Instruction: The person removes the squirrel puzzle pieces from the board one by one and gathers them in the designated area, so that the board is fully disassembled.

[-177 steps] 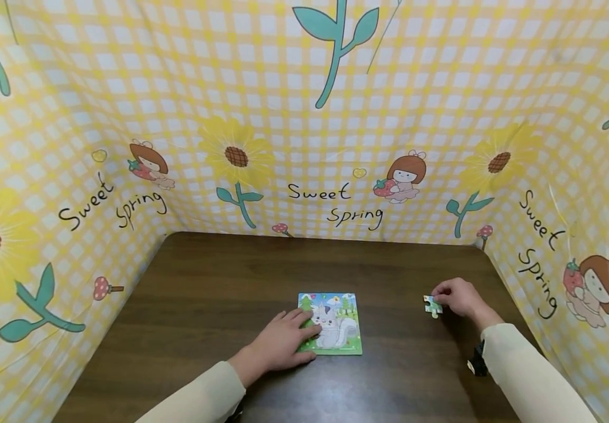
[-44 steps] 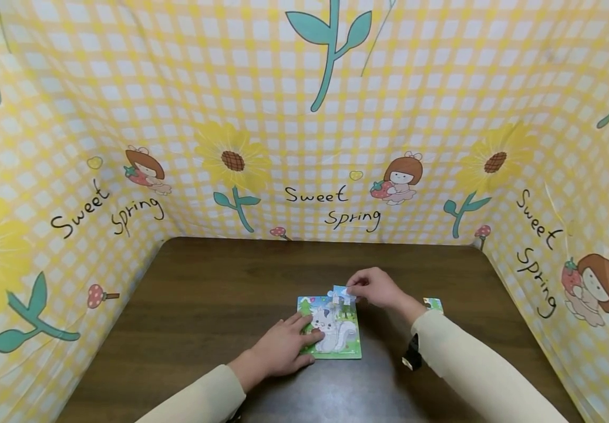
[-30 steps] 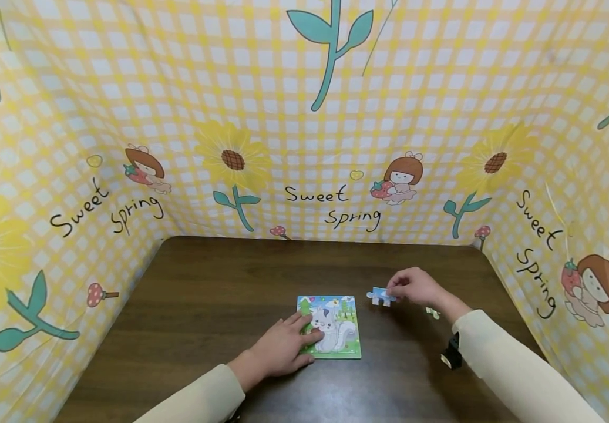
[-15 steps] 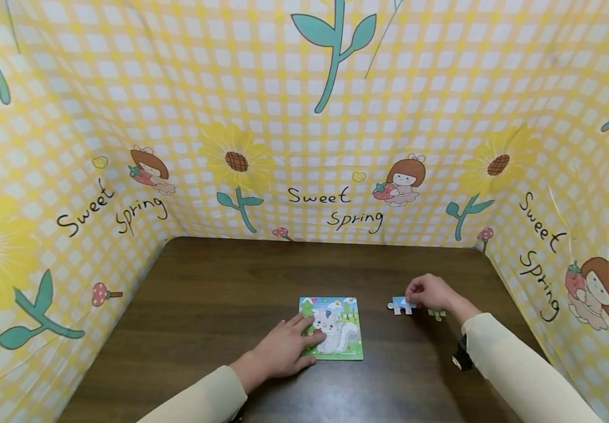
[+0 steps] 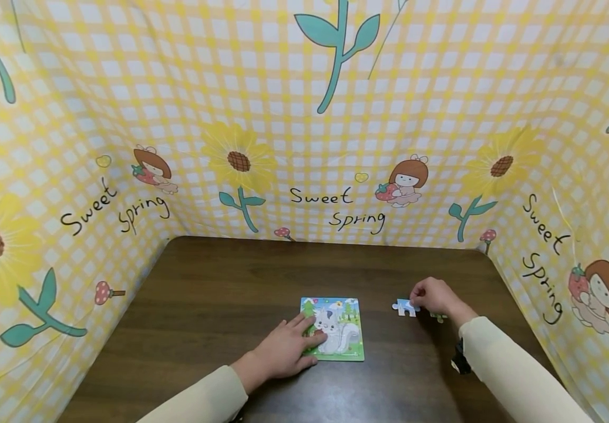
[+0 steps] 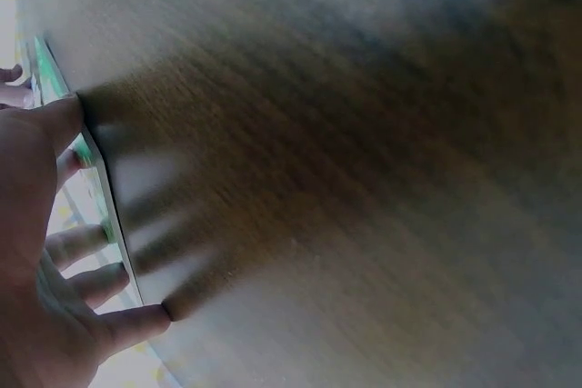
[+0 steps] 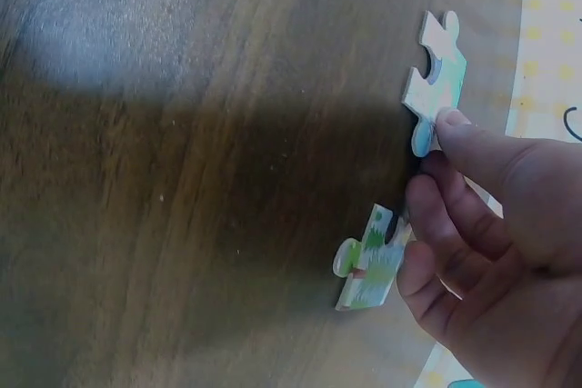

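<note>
My left hand [image 5: 285, 348] lies spread over the left side of a square puzzle [image 5: 343, 343] with a grey-white squirrel and trees on it. In the left wrist view the fingers of my left hand [image 6: 55, 215] reach across the puzzle's edge [image 6: 114, 215]. Off to the puzzle's right, my right hand [image 5: 435, 296] pinches a light-blue jigsaw piece [image 5: 404, 308] by its right end, low at the table. The right wrist view shows the thumb [image 7: 455, 124] on that blue piece [image 7: 441, 79]. A second jigsaw piece, green [image 7: 371, 265], lies by the curled fingers.
Brown wooden table [image 5: 219, 282] stretches under everything. A yellow-checked cloth [image 5: 304, 147] printed with sunflowers and "Sweet Spring" stands as walls behind and on both sides. A small black device [image 5: 460, 359] sits at the right cuff.
My right hand carried the blue jigsaw piece from above the puzzle's upper right corner rightward and down to the table, near the green piece. My left hand stayed on the puzzle.
</note>
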Tool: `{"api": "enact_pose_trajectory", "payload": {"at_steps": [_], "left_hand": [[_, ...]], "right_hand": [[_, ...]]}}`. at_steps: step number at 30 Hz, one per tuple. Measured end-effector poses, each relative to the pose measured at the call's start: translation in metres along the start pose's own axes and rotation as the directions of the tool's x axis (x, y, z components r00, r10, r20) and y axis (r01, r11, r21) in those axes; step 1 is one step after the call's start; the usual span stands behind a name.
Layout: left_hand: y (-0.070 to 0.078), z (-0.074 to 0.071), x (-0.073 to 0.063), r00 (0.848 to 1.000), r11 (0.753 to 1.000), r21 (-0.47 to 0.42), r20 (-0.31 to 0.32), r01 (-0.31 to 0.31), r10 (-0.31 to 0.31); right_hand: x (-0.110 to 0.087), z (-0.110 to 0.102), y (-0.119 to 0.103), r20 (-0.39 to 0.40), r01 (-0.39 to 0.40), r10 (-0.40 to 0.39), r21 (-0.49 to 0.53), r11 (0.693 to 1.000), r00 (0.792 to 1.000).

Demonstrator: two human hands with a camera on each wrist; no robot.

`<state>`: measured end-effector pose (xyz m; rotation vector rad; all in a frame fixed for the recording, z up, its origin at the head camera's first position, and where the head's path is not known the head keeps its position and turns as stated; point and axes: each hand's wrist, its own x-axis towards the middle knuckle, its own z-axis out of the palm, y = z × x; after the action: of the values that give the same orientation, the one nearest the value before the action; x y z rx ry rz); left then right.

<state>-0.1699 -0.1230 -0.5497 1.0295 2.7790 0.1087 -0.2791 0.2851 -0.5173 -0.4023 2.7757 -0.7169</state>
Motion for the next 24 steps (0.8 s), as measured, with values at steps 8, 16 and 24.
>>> {"api": "enact_pose_trajectory", "payload": {"at_steps": [8, 16, 24], "left_hand": [[-0.001, 0.001, 0.001, 1.0, 1.0, 0.003, -0.001, -0.001, 0.001], [-0.001, 0.005, -0.002, 1.0, 0.999, -0.041, -0.029, 0.001, -0.003], [-0.004, 0.001, -0.004, 1.0, 0.999, -0.052, -0.003, -0.001, 0.001]], "right_hand": [[0.001, 0.005, 0.0, -0.035, -0.011, 0.01, -0.024, 1.0, 0.999], [-0.001, 0.006, 0.0, -0.047, 0.006, -0.008, -0.041, 0.999, 0.999], [0.005, -0.002, -0.015, -0.04, 0.038, -0.037, 0.015, 0.999, 0.998]]}}
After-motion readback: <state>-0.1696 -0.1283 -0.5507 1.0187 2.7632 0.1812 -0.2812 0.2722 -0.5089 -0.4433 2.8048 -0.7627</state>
